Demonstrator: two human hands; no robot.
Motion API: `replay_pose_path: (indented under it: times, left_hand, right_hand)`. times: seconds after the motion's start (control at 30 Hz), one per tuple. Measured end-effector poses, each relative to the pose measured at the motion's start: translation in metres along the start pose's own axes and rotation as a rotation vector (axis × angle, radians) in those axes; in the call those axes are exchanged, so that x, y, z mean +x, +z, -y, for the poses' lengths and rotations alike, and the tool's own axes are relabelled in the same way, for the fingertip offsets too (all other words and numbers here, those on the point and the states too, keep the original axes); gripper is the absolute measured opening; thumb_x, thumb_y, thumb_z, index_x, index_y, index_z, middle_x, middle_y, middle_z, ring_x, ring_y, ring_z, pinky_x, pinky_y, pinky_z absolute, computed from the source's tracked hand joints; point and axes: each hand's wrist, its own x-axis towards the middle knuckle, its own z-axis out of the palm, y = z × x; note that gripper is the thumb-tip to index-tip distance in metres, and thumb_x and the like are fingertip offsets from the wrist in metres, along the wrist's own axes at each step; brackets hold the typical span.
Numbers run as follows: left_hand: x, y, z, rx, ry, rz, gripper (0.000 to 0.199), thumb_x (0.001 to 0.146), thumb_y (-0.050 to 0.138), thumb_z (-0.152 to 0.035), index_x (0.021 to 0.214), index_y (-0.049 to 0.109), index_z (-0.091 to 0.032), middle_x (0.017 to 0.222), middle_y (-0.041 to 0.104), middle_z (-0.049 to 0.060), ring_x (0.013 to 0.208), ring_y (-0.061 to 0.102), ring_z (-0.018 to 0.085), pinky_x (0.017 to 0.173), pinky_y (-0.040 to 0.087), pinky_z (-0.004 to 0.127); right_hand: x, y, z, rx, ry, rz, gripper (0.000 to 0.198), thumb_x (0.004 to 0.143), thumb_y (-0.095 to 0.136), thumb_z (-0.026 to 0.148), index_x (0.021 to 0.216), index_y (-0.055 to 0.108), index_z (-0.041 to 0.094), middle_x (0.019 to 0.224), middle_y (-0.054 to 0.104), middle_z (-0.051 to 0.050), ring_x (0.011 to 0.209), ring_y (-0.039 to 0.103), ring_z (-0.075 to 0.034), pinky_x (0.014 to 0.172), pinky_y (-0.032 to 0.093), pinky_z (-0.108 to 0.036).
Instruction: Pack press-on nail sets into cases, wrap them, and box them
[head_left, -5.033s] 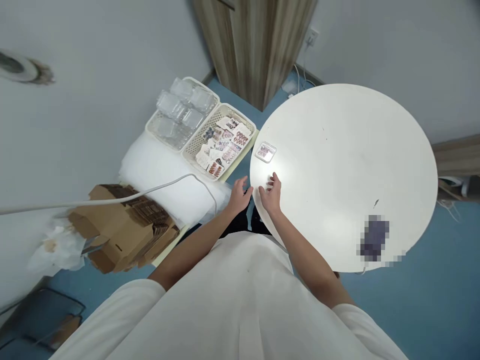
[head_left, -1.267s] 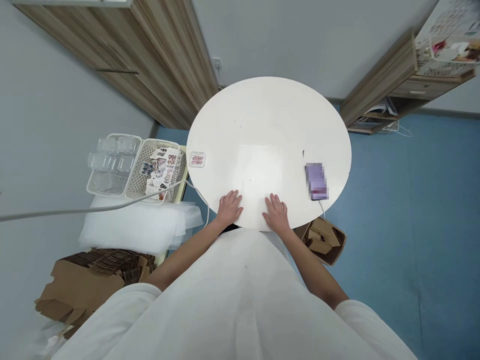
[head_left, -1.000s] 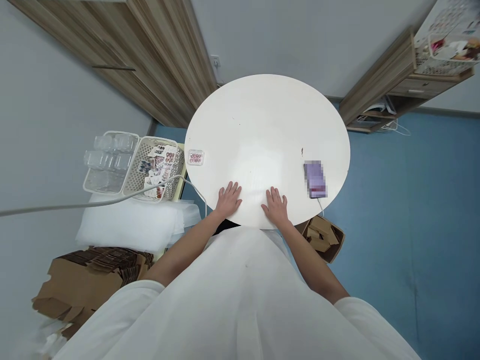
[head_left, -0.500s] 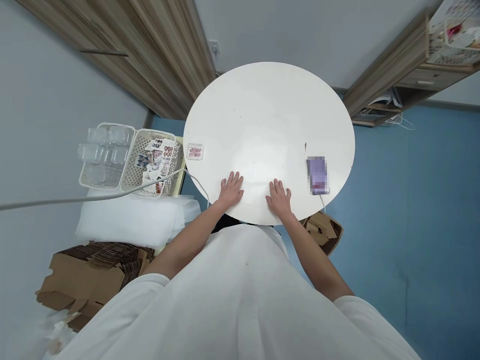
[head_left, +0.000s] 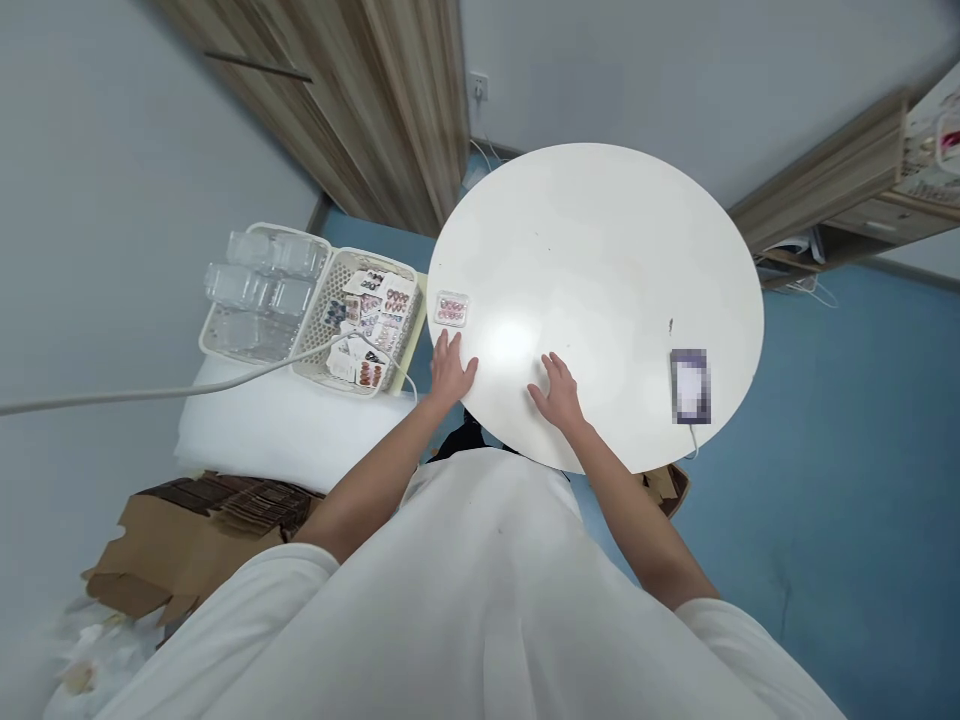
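My left hand is open at the near left edge of the round white table, holding nothing. Just beyond its fingertips lies a small clear case with rows of pinkish-red oval pieces, perhaps press-on nails. Whether the fingers touch the case, I cannot tell. My right hand, empty and with fingers apart, is over the near part of the tabletop. Farther right on the table is a pixelated rectangular device with a white cable.
Left of the table, a white basket holds several cards of coloured oval pieces. Beside it a second basket has clear plastic containers. White sheets and flattened cardboard boxes lie nearer me. A white cable crosses in front.
My left hand has moved across the tabletop toward the small clear case. The right hand's fingers have curled a little. The whole view has turned left, so the table appears farther right.
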Motion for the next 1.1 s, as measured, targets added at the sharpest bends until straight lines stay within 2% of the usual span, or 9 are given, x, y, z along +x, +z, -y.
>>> replay_pose_path:
  times: [0.1,0.2,0.37,0.5,0.67,0.8,0.93,1.1]
  left_hand:
    - [0.019,-0.021,0.028,-0.143,-0.041,-0.048,0.061,0.081,0.049,-0.034,0.136,0.030,-0.015,0.146,0.022,0.015,0.136,0.019,0.030,0.109,0.020,0.048]
    - [0.037,-0.033,0.041,-0.251,-0.038,-0.047,0.060,0.080,0.051,-0.030,0.135,0.032,-0.016,0.144,0.028,0.014,0.135,0.022,0.028,0.111,0.020,0.044]
    - [0.062,-0.041,0.040,-0.374,-0.094,0.031,0.061,0.077,0.051,-0.023,0.135,0.033,-0.014,0.140,0.034,0.014,0.129,0.033,0.027,0.107,0.029,0.042]
    - [0.070,-0.041,0.037,-0.413,-0.114,0.076,0.058,0.074,0.049,-0.019,0.131,0.040,-0.014,0.132,0.042,0.012,0.123,0.040,0.026,0.104,0.033,0.040]
    - [0.068,-0.036,0.038,-0.493,-0.161,0.077,0.051,0.072,0.049,-0.018,0.123,0.051,-0.015,0.125,0.048,0.011,0.113,0.049,0.024,0.097,0.040,0.038]
    - [0.058,-0.025,0.028,-0.554,-0.117,0.062,0.048,0.071,0.049,-0.016,0.119,0.054,-0.015,0.120,0.051,0.010,0.108,0.052,0.023,0.095,0.042,0.036]
    - [0.038,-0.005,0.002,-0.625,-0.019,0.098,0.046,0.072,0.049,-0.016,0.118,0.055,-0.017,0.119,0.052,0.008,0.108,0.052,0.021,0.095,0.043,0.035]
    - [0.007,0.029,-0.038,-0.655,0.107,0.241,0.044,0.073,0.049,-0.015,0.116,0.056,-0.018,0.117,0.052,0.007,0.103,0.055,0.018,0.093,0.045,0.034]
  right_hand:
    - [0.039,0.020,0.034,0.159,0.021,0.108,0.060,0.080,0.049,0.039,0.134,0.035,0.018,0.141,0.033,-0.013,0.131,0.030,-0.025,0.105,0.031,-0.044]
    - [0.073,0.036,0.064,0.311,0.114,0.161,0.060,0.077,0.054,0.036,0.132,0.038,0.020,0.139,0.036,-0.010,0.127,0.035,-0.025,0.103,0.034,-0.044]
    - [0.107,0.051,0.098,0.619,0.296,0.184,0.065,0.073,0.057,0.029,0.134,0.036,0.017,0.143,0.031,-0.010,0.128,0.035,-0.024,0.101,0.037,-0.039]
    - [0.115,0.061,0.109,0.761,0.259,0.202,0.063,0.071,0.058,0.024,0.131,0.039,0.020,0.140,0.037,-0.007,0.128,0.035,-0.023,0.103,0.036,-0.039]
    - [0.108,0.068,0.103,0.779,0.303,0.150,0.062,0.069,0.059,0.021,0.129,0.042,0.020,0.138,0.037,-0.006,0.126,0.037,-0.022,0.102,0.036,-0.039]
    - [0.089,0.062,0.089,0.801,0.311,0.091,0.062,0.069,0.059,0.021,0.129,0.042,0.021,0.138,0.037,-0.007,0.124,0.040,-0.021,0.103,0.035,-0.039]
    - [0.056,0.045,0.062,0.770,0.273,-0.012,0.061,0.071,0.059,0.025,0.130,0.042,0.026,0.141,0.034,-0.004,0.124,0.040,-0.020,0.104,0.034,-0.040]
    - [0.002,0.015,0.008,0.714,0.277,-0.122,0.058,0.072,0.058,0.027,0.129,0.044,0.026,0.140,0.037,-0.004,0.122,0.043,-0.020,0.104,0.035,-0.039]
